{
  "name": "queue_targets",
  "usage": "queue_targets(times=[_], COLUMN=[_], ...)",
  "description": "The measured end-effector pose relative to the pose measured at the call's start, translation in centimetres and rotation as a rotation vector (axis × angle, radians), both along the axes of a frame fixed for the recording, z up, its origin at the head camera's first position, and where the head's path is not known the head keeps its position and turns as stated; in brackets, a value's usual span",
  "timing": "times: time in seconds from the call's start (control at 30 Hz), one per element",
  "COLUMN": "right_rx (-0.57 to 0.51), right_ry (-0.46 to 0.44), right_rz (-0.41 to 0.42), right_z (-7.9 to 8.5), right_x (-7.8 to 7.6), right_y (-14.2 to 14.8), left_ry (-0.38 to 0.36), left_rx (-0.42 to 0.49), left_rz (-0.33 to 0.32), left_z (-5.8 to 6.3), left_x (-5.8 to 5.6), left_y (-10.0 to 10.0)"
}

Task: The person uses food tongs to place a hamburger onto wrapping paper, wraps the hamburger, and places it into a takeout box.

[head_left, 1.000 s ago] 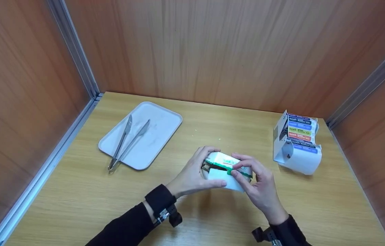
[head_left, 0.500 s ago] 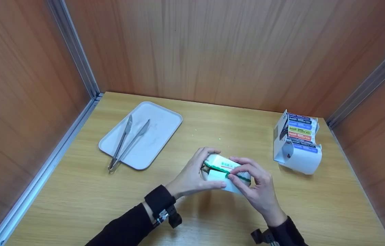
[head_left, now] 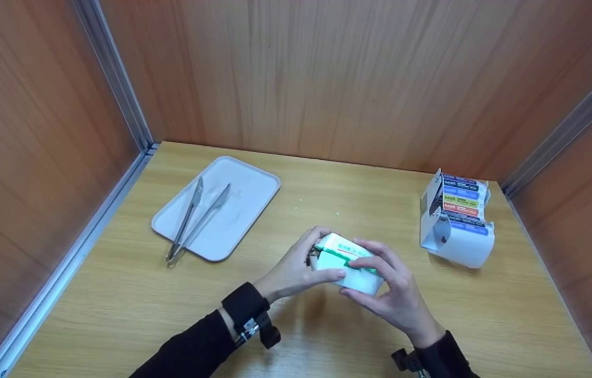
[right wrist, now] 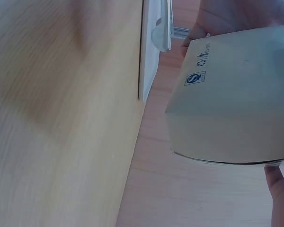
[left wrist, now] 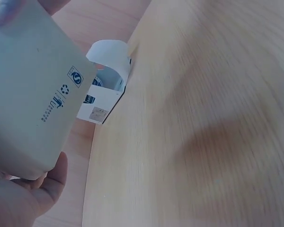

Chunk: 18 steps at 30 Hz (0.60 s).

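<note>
A small white carton (head_left: 360,281) with green trim and green print is held just above the table, tilted, between both hands. My left hand (head_left: 296,273) grips its left end, thumb on the near white panel. A dark gap shows at that end; what is inside cannot be made out. Around the right end, my right hand (head_left: 403,296) holds the carton, with fingers over the printed side and thumb at the lower near edge. Both wrist views show the plain underside of the carton (left wrist: 33,90) with small blue marks.
Metal tongs (head_left: 186,223) lie on a white tray (head_left: 249,205) at the left, handle end over its near edge. An opened white cardboard box (head_left: 464,247) with several coloured labels stands at the right. Wooden panels (head_left: 327,79) enclose the table's back and sides. Tiny white crumbs dot the table.
My right thumb has moved from the green-edged flap down to the carton's near lower edge. The flap's dark gap has narrowed. My left hand has barely moved.
</note>
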State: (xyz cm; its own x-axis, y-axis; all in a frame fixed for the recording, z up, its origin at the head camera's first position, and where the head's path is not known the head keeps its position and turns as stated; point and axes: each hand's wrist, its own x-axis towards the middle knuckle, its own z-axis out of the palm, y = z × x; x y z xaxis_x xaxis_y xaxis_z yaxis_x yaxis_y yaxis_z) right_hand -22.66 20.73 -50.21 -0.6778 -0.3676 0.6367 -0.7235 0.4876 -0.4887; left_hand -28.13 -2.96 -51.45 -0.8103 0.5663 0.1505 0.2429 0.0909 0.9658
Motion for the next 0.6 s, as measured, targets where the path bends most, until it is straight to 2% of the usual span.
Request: queue_targets(times=[0.2, 0.33, 0.47, 0.6], right_rx=[0.044, 0.051, 0.034, 0.015], right_ry=[0.062, 0.131, 0.206, 0.233], right_rz=[0.012, 0.061, 0.117, 0.147], right_z=[0.3, 0.4, 0.3, 0.3], right_x=[-0.4, -0.6, -1.1, -1.3], right_y=[0.0, -0.1, -0.1, -0.2], left_ry=[0.041, 0.035, 0.036, 0.036], left_rx=[-0.058, -0.038, -0.02, 0.002], left_rz=[-0.024, -0.047, -0.036, -0.023], left_z=[0.5, 0.5, 0.4, 0.3], left_x=[0.0, 0.0, 0.0, 0.0], left_y=[0.0, -0.1, -0.1, 0.0])
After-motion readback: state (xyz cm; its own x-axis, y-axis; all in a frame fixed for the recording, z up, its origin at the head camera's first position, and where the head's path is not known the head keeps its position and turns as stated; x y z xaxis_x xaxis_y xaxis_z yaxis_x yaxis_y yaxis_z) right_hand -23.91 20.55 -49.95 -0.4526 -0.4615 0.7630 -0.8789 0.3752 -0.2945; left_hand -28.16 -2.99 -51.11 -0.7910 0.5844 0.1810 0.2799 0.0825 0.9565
